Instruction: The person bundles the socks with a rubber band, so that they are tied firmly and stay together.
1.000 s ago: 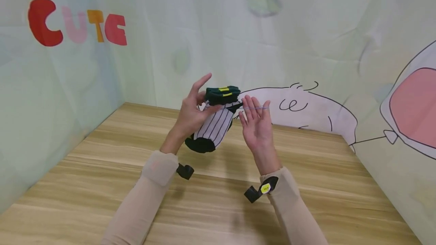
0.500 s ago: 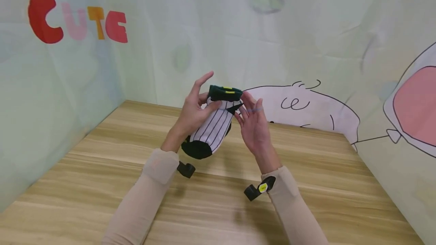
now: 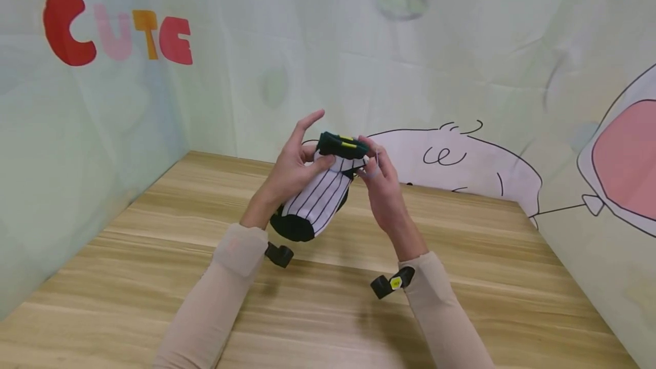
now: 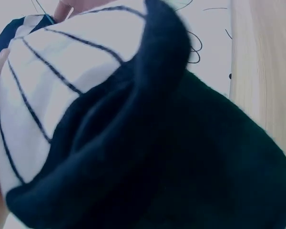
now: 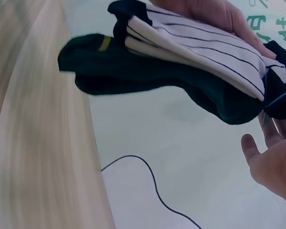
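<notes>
A bundle of folded socks (image 3: 320, 198), white with dark stripes and black ends, is held above the table, together with dark green socks (image 3: 342, 145) with yellow marks. My left hand (image 3: 293, 172) grips the bundle near its upper end, thumb across the front and index finger raised. At the other side my right hand (image 3: 383, 187) has its fingers bent against the bundle's edge, with a thin blue elastic band (image 3: 376, 172) hooked on them. In the right wrist view the band (image 5: 280, 98) crosses the dark end of the socks. Part of the right fingers is hidden behind the bundle.
The wooden table (image 3: 307, 312) spreads under both hands. Printed cloth walls (image 3: 328, 44) stand behind it and at both sides. A small black camera is strapped at each wrist.
My right hand has moved in to the bundle, its fingers going from spread to bent, and the stretched band has shortened. The left hand keeps its hold, shifting slightly right at the top.
</notes>
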`<state>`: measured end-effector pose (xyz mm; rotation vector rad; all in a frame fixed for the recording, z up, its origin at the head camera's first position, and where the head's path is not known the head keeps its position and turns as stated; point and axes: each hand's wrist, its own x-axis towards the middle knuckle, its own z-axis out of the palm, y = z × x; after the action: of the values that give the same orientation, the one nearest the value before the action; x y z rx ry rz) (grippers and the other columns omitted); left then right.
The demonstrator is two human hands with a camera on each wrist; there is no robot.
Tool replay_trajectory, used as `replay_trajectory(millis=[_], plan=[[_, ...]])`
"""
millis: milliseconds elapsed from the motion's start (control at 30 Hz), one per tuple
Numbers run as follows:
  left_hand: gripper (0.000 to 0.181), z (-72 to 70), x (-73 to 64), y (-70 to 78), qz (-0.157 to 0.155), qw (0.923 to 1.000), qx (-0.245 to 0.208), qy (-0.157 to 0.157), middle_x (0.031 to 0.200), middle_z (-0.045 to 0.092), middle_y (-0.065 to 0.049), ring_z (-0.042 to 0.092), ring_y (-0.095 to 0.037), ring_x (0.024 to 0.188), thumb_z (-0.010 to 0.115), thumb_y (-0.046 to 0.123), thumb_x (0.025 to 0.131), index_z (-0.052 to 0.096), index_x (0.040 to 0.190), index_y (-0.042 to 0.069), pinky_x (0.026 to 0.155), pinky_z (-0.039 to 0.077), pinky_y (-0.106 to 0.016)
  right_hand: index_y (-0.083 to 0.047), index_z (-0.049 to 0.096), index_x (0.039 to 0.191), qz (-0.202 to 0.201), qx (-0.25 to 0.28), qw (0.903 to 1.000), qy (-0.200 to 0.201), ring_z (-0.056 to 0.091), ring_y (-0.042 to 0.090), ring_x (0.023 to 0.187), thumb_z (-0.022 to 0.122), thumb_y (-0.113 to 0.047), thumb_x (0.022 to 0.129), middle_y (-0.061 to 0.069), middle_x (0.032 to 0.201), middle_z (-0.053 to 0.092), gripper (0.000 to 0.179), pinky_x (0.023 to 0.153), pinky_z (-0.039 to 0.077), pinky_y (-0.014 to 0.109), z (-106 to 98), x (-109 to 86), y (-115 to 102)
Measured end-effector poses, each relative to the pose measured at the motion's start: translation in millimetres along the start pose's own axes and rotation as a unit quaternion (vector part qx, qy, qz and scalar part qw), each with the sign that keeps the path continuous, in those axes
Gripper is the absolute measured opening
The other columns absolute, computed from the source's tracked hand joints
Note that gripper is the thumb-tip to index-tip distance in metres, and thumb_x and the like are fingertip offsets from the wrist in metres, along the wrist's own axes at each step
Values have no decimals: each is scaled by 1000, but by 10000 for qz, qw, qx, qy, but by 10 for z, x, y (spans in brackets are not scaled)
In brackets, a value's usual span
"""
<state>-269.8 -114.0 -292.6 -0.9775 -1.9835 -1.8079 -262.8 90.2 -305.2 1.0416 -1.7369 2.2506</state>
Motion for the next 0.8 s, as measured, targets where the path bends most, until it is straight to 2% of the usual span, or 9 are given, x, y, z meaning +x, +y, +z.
replay_trajectory(millis=[133, 267, 333, 433, 600, 800], plan=[[78, 1, -6, 27, -209, 9991, -6, -364, 100, 73, -21, 72, -32, 75, 64, 5, 97, 21, 158, 29, 63, 58, -43, -5, 33, 153, 57, -548, 9978, -371, 36, 24, 139, 62, -69, 85, 10, 153, 39, 98, 115, 23, 53, -39, -20, -20], [74, -6, -14, 52, -400, 9975, -3, -590, 95, 74, -18, 72, -33, 73, 64, 8, 98, 23, 157, 25, 63, 58, -43, -8, 34, 152, 146, -822, 9948, -591, 37, 25, 138, 62, -66, 87, 8, 154, 38, 92, 113, 28, 55, -47, -31, -42], [74, -9, -17, 57, -521, 9959, -19, -737, 93, 74, -17, 71, -34, 71, 64, 8, 98, 23, 157, 27, 63, 58, -42, -7, 35, 152, 196, -904, 9935, -664, 40, 27, 134, 64, -65, 87, 9, 153, 39, 91, 110, 34, 54, -37, -34, -52], [78, -9, -21, 56, -679, 9922, -55, -1043, 88, 74, -16, 70, -33, 68, 65, 8, 97, 21, 157, 31, 63, 58, -41, -5, 39, 149, 245, -1028, 9923, -648, 46, 26, 127, 65, -65, 85, 12, 149, 43, 92, 104, 43, 44, -14, -36, -62], [81, 8, -31, 64, -838, 9852, -94, -1492, 77, 70, -18, 67, -33, 62, 66, 11, 97, 20, 157, 37, 61, 56, -40, -3, 46, 144, 248, -1336, 9890, -590, 55, 25, 113, 67, -63, 86, 17, 139, 52, 85, 89, 50, 31, -2, -38, -76], [80, 30, -40, 67, -911, 9836, 163, -1546, 79, 71, -15, 69, -32, 65, 68, 19, 97, 19, 156, 42, 64, 57, -42, -7, 53, 140, 345, -1835, 9797, -729, 58, 27, 98, 65, -58, 90, 19, 119, 60, 73, 81, 53, 32, -24, -54, -78]])
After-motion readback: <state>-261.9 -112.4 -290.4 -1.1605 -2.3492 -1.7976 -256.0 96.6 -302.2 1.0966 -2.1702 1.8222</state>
